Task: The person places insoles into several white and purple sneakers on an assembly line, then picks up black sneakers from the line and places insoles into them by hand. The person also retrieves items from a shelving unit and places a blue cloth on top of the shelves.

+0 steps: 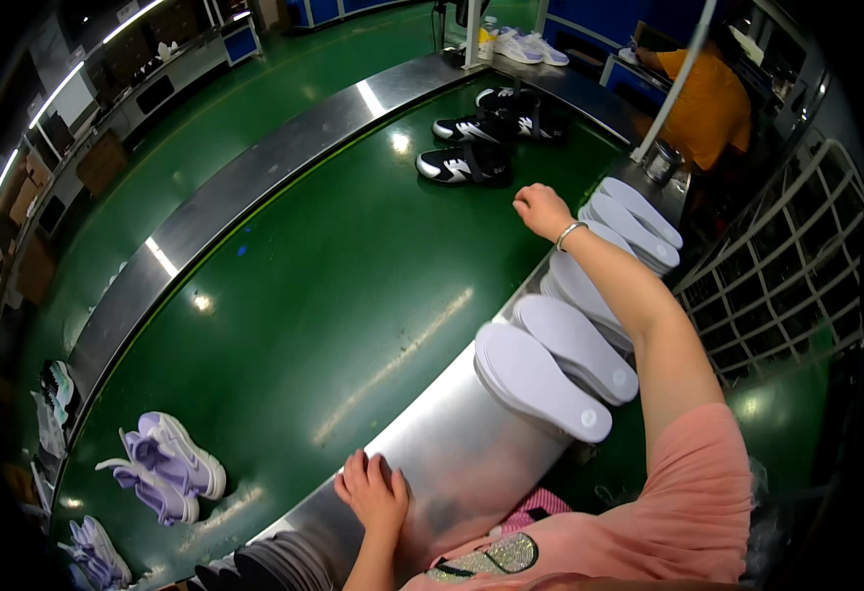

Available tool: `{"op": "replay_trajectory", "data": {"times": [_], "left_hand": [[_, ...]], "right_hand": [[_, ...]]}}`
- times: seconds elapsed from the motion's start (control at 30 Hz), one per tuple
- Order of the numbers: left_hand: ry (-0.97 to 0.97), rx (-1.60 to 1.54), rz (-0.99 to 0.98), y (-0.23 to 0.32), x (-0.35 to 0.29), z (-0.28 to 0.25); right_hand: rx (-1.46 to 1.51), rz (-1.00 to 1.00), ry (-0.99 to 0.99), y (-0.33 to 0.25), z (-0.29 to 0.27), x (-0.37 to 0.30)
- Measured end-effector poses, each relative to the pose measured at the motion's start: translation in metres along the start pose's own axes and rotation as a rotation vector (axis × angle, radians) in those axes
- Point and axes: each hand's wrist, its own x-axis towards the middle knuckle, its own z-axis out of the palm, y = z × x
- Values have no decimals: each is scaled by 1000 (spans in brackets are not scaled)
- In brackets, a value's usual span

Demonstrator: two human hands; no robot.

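My left hand [374, 493] lies on the steel ledge [452, 443] at the green belt's near side, its fingers spread and nothing in it. Farther out to the right, my right hand [542, 212] hangs over the belt [324, 286] with loosely curled fingers. I see nothing in that hand, though its palm is hidden. A bracelet [571, 234] circles the right wrist. Stacks of pale insoles [540, 382] line the ledge, partly under my right forearm. Beyond my right hand sit black and silver shoes [464, 164], apart from the fingers.
Lilac sneakers [171, 463] stand on the belt at the left, another pair [97, 554] nearer. Dark grey insoles [279, 563] are stacked left of my left hand. White-purple shoes [531, 47] sit on the far rim. A wire rack [777, 276] and an orange-clothed person [708, 103] are at the right.
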Motion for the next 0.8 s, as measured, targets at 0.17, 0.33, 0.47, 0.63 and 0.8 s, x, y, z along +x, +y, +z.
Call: {"op": "replay_trajectory", "data": {"times": [0.17, 0.33, 0.47, 0.63, 0.8], "left_hand": [[-9, 62, -27, 1, -1, -4], [-83, 50, -94, -1, 5, -4], [-100, 70, -113, 1, 14, 0], [-98, 69, -140, 11, 12, 2], [-85, 27, -130, 15, 7, 3]], "right_hand": [[-127, 58, 129, 14, 41, 84], [-413, 22, 107, 1, 39, 137], [-710, 51, -48, 115, 95, 199], [-657, -75, -358, 163, 144, 272], [-767, -133, -353, 133, 129, 223]]}}
